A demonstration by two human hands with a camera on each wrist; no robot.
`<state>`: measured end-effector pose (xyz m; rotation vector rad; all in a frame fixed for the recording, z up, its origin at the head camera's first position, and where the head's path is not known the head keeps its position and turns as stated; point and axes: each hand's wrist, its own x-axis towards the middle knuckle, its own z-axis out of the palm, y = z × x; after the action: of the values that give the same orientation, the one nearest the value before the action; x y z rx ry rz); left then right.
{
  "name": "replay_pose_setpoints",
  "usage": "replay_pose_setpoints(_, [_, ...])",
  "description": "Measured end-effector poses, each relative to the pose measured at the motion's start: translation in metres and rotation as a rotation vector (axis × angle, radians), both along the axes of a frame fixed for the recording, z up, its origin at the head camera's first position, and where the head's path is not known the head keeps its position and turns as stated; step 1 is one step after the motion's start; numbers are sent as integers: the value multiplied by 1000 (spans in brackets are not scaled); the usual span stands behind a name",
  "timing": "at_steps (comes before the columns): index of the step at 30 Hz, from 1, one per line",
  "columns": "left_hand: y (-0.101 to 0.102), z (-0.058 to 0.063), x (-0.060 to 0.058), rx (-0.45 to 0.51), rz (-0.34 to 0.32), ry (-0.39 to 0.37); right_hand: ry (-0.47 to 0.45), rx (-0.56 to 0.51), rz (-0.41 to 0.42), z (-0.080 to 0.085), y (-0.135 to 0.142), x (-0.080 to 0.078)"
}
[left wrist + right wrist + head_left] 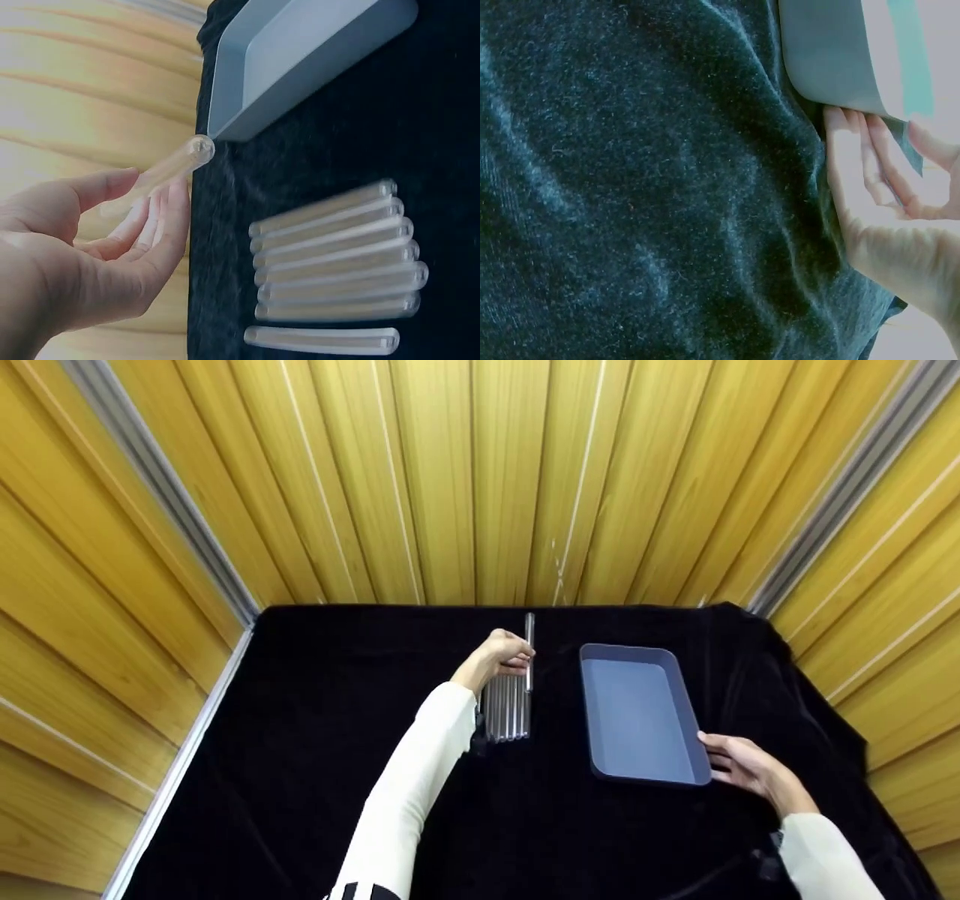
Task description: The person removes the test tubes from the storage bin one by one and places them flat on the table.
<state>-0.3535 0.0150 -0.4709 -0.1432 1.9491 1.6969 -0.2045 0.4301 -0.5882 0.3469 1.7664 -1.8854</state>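
Observation:
Between thumb and fingers, my left hand [504,651] pinches a clear test tube [193,154], raised above the cloth. Beneath that hand, several more test tubes [508,709] lie side by side in a row; in the left wrist view one tube [322,340] lies slightly apart from the others. A shallow grey tray [641,776] stands to the right of the tubes, with nothing in it. My right hand [742,765] grips the tray's right side near the front corner, thumb on the rim and fingers against the outer wall [832,60].
Black cloth [337,750] covers the table, wrinkled toward the right. Yellow wood-look panels [495,480] rise behind and on both sides, with grey metal strips [180,502] at the corners.

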Motion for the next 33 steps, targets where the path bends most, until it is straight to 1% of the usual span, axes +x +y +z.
replay_pose_setpoints(3, [-9,1,-2,-8,30,6,0,10,-1,-1,4,3])
replay_pose_setpoints(6, [-21,0,-4,-13,81,3,-5,5,0,-2,5,5])
replay_pose_setpoints(8, [-30,-2,-7,-28,113,3,-5,3,3,-2,5,5])
replay_pose_setpoints(14, [-50,-12,-14,-81,181,-12,5,29,8,-2,3,8])
replay_pose_setpoints(18, [-61,-17,-16,-91,197,-19,6,39,6,-2,2,8])
replay_pose_setpoints(22, [-75,-17,-14,-95,204,-10,7,31,14,-3,-3,3])
replay_pose_setpoints(26, [-90,-15,-11,-155,196,16,14,31,23,-7,-10,-4])
replay_pose_setpoints(28, [-95,-16,-10,-193,185,25,12,38,11,-9,-13,-5])
replay_pose_setpoints(31, [-100,-22,-10,-238,183,25,16,44,11,-11,-14,-7])
replay_pose_setpoints(33, [-100,-29,-10,-266,200,12,15,44,7,-12,-14,-7])
